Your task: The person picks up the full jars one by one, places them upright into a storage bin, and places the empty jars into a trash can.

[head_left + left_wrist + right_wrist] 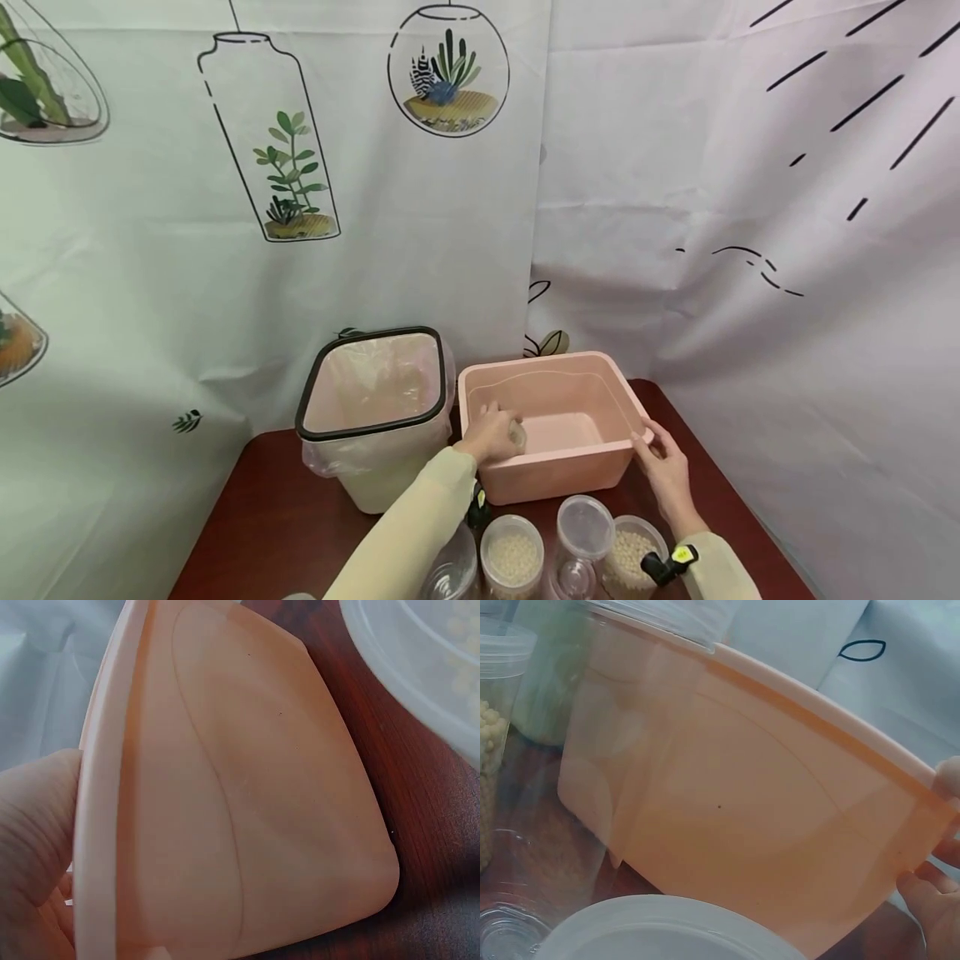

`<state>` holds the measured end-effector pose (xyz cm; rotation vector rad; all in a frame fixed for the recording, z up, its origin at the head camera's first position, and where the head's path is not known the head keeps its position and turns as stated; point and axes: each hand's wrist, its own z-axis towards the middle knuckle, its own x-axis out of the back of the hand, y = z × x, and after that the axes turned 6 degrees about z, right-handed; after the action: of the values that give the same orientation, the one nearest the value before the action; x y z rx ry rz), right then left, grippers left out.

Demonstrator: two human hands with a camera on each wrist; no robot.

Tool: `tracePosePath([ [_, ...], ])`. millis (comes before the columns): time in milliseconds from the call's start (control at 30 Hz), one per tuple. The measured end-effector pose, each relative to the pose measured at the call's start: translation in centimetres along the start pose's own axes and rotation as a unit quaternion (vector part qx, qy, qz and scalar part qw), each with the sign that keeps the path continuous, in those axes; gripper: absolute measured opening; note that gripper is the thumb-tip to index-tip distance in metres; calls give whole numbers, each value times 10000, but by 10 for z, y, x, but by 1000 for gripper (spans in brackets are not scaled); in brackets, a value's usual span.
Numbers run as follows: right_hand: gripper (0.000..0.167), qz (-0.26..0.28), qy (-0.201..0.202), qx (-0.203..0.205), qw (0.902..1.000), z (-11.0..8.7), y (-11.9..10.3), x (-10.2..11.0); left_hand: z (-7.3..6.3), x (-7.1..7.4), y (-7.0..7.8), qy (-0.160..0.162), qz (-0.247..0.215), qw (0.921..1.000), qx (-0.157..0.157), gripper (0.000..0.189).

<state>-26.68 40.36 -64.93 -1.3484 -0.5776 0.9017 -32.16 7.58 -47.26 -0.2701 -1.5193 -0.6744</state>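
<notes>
A pink plastic tub [551, 477] stands near the back of the table. My left hand [495, 433] reaches over its front left rim and holds a small, pale, round thing [517, 435] inside it; I cannot tell what kind it is. In the left wrist view, the tub wall hides most of the left hand [34, 825] and what it holds. At the front right corner, my right hand [666, 471] grips the tub's rim. The right wrist view has the fingers of that right hand [937, 892] against the tub's end, the thumb near the rim.
Left of the tub stands a black-rimmed waste bin [393, 458] with a clear liner. In front are two jars of pale beads or beans, one left [512, 550] and one right [633, 550], a clear jar [450, 567] and a tall clear container [585, 529]. A printed curtain [450, 250] hangs behind.
</notes>
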Motion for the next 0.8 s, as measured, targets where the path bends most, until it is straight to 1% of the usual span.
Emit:
tracePosePath([
  [167,54,37,-56,27,10000,4,4,-1,0,-1,-1,-230,35,9997,59,38],
  [367,52,3,79,62,9999,5,6,0,5,-2,-1,-434,159,9989,-58,28],
  [467,53,-28,89,49,9999,4,2,-1,6,-2,-2,-385,168,9990,-137,28],
  [500,53,-27,88,40,10000,4,1,-2,8,-6,-5,-253,174,9992,-246,29],
  [600,53,-90,84,64,9999,4,0,-3,7,-6,-7,-83,96,9993,-364,35],
  [700,52,-91,94,103,9999,4,1,-2,4,-4,-6,-60,-20,9993,-377,38],
  [733,52,-74,98,110,9999,4,2,-2,2,0,-4,-134,-73,9995,-294,40],
  [800,51,-25,102,106,9999,4,3,-2,1,2,-3,-107,-82,9995,-274,42],
])
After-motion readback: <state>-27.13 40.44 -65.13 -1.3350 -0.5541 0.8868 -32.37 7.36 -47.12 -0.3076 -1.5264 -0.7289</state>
